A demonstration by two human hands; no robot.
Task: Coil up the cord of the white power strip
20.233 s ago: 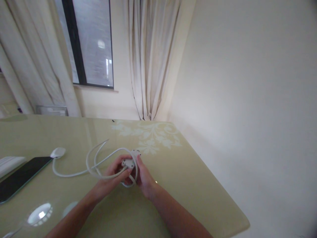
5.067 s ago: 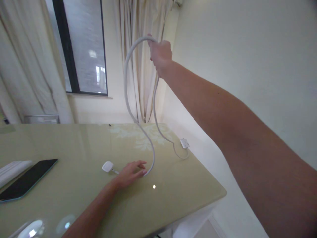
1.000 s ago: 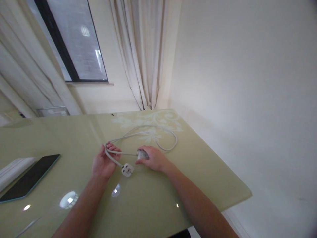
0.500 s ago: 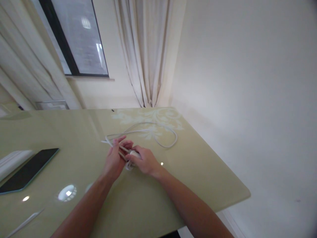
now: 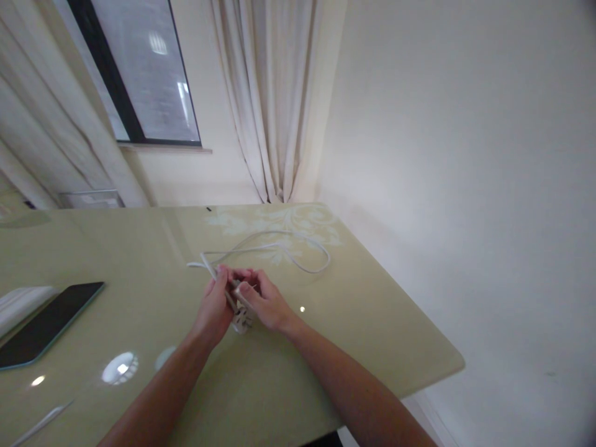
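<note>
Both hands are closed around a white extension cord above the table. Its socket block (image 5: 242,320), with dark slots in its face, pokes out below my fingers. My left hand (image 5: 215,308) grips the white cable (image 5: 208,263) and the block's left side, thumb pointing up along the cable. From the right, my right hand (image 5: 266,303) curls over the upper part, thumb across it; the fingers hide much of what lies between the hands. Beyond them the rest of the cable lies in a loose loop on the table.
The pale green glossy table (image 5: 372,347) has its right edge near a white wall. At left lie a dark tablet-like slab (image 5: 51,326) and a white long object (image 5: 25,302). A thin white piece (image 5: 44,423) is at the lower left. Curtains (image 5: 265,93) hang behind.
My right hand has rolled over the socket block, and its slotted face now shows below the hands. My left fingers have curled in more. The view has shifted slightly.
</note>
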